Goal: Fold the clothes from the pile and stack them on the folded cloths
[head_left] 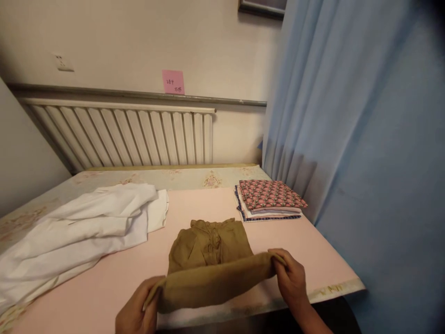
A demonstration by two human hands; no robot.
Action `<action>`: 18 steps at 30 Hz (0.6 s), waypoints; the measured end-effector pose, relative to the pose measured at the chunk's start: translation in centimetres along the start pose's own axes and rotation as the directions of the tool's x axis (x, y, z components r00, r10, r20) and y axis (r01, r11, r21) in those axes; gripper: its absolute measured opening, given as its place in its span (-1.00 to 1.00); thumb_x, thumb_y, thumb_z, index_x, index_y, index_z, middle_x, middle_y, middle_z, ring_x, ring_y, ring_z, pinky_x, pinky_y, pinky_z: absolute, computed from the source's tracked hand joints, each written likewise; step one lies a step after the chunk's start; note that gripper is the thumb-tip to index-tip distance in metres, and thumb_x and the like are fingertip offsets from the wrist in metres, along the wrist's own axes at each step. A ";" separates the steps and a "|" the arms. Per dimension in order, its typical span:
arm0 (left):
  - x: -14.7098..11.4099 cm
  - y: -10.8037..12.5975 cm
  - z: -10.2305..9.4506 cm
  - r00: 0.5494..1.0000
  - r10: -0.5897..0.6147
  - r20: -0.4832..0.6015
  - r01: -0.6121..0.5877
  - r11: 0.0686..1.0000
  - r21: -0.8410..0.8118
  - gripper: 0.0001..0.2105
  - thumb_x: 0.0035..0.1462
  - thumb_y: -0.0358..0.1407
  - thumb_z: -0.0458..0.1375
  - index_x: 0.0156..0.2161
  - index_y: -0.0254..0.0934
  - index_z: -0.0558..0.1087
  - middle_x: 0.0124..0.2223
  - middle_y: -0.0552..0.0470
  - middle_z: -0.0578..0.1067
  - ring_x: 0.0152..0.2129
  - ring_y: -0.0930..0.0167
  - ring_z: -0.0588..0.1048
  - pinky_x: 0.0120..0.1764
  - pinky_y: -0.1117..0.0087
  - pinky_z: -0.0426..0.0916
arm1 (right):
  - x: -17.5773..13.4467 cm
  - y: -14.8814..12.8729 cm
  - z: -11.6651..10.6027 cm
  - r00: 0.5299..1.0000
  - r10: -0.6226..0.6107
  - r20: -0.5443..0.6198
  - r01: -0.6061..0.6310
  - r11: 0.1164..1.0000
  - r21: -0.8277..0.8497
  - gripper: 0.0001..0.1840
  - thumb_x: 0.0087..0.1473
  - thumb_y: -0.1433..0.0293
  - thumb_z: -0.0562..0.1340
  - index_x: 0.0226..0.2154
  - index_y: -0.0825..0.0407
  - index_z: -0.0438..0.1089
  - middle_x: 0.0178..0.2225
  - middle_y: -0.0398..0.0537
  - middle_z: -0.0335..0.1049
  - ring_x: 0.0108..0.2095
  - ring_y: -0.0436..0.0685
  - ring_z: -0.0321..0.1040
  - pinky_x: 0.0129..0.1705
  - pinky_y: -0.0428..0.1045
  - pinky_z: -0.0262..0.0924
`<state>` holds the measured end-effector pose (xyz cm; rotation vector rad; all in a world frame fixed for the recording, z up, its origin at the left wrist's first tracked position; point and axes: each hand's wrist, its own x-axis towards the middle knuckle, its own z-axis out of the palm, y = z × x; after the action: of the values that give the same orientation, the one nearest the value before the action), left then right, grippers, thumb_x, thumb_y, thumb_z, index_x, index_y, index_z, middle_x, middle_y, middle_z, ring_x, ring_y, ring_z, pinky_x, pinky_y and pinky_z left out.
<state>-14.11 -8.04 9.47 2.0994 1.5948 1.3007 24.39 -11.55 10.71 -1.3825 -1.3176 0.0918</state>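
Note:
Olive-brown trousers [222, 241] lie on the pink sheet, waistband toward the wall, with a button and fly showing at the front. Their near part is lifted and doubled over as a band stretched between my hands. My left hand [137, 306] is closed round the left end of that band. At its right end, my right hand [290, 278] pinches the cloth between thumb and fingers. The raised band hides the trousers' middle part.
A rumpled white cloth [97, 220] spreads over the left side. A stack of folded fabric with a red patterned piece on top [271, 195] sits at the back right. Blue curtains [375, 139] hang along the right, and a white radiator [139, 134] lines the wall.

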 end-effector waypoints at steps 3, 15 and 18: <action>5.6 -0.4 2.2 0.991 -0.130 -0.009 0.130 0.990 0.062 -0.75 0.20 -0.09 0.00 -0.26 -0.16 0.44 -0.35 0.10 0.56 -0.44 0.40 0.51 -0.36 0.47 0.38 | 4.0 1.6 3.9 0.998 0.059 0.024 -0.059 0.998 -0.020 -0.74 0.16 0.26 0.10 -0.31 -0.01 0.47 -0.33 -0.03 0.53 -0.28 0.15 0.47 -0.21 -0.02 0.33; 15.9 -7.2 10.7 0.849 -0.413 0.330 0.365 0.910 0.199 -0.56 0.24 -0.13 -0.19 -0.21 -0.34 0.47 -0.14 -0.17 0.59 -0.18 0.25 0.54 -0.10 0.28 0.37 | 8.5 11.0 13.9 0.871 0.430 0.236 -0.319 0.861 -0.395 -0.76 0.08 0.35 0.16 -0.23 0.05 0.48 -0.28 0.00 0.54 -0.25 0.16 0.45 -0.20 -0.05 0.20; 14.7 -6.5 10.1 0.863 -0.410 0.294 0.350 0.906 0.237 -0.58 0.23 -0.17 -0.16 -0.10 -0.40 0.44 -0.09 -0.24 0.56 -0.13 0.18 0.52 -0.07 0.19 0.36 | 8.3 11.4 13.5 0.854 0.439 0.277 -0.316 0.863 -0.394 -0.71 0.07 0.37 0.17 -0.15 0.05 0.47 -0.22 -0.02 0.54 -0.20 0.13 0.45 -0.17 -0.07 0.21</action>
<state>-10.65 10.50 7.06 1.8329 1.8898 0.6499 25.09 6.36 3.02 -1.9888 -1.3753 0.4277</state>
